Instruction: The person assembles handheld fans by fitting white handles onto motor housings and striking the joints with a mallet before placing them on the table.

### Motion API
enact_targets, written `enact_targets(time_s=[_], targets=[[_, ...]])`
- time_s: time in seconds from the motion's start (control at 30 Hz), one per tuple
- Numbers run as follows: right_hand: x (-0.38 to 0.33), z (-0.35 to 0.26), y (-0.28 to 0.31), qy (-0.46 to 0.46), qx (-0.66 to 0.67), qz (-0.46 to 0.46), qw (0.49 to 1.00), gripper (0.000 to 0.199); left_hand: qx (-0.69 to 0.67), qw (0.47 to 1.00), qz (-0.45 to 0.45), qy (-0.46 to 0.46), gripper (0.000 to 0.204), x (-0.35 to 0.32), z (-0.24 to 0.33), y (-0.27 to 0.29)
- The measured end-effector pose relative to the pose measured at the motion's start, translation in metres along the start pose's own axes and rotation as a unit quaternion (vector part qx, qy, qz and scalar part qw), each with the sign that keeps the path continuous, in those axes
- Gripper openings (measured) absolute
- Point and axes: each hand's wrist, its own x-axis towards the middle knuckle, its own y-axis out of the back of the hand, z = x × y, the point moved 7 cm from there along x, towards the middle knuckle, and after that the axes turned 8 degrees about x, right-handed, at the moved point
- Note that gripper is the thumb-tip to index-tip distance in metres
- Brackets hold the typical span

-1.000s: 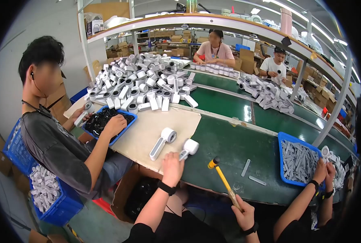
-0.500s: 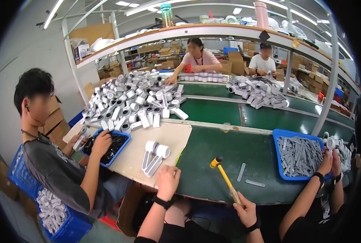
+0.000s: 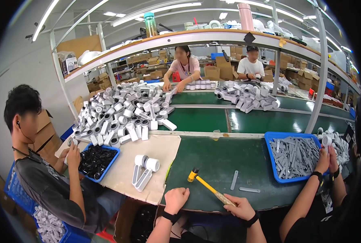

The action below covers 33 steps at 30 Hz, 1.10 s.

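Two hands: right hand has its grip closed round the hammer handle; left hand fisted, empty.

Right hand: our fingers cover the end of the hammer handle, so we cannot see the grip underneath.
Left hand: curled at the counter edge; its palm side is hidden from us.
Our forearms: cut off by the lower edge.
Black parts in the small blue tray: too small for us to tell apart.
Blue crate at lower left: partly cut by the dark rim.
Person's hands at far right: what they hold is partly hidden.
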Motion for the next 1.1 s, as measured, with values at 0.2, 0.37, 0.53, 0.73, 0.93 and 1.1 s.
enact_targets(time_s=[0.2,0.37,0.53,0.73,0.93,1.1], targets=[[0.0,-0.003,0.001,-0.044,0.083,0.001,0.996,0.056,-0.016,0.996,0.063,-0.054,0.038,-0.003,0.006,0.009],[-0.004,-0.002,0.002,-0.021,0.07,0.025,0.997,0.057,-0.05,0.995,0.07,-0.041,0.036,-0.009,0.007,0.015],[-0.004,-0.003,-0.002,-0.01,0.06,0.005,0.998,0.058,-0.057,0.996,0.068,-0.03,0.036,-0.01,0.001,0.012],[-0.004,0.0,0.0,0.06,-0.026,0.041,0.997,0.056,-0.053,0.995,0.073,-0.034,0.036,-0.007,-0.001,0.01],[-0.018,-0.007,-0.001,0.179,-0.052,0.087,0.979,0.056,-0.074,0.997,-0.033,0.018,0.033,-0.001,0.002,-0.005],[-0.049,-0.006,0.004,0.174,-0.002,0.136,0.975,0.058,-0.187,0.969,-0.085,-0.139,0.017,0.012,0.118,0.023]])
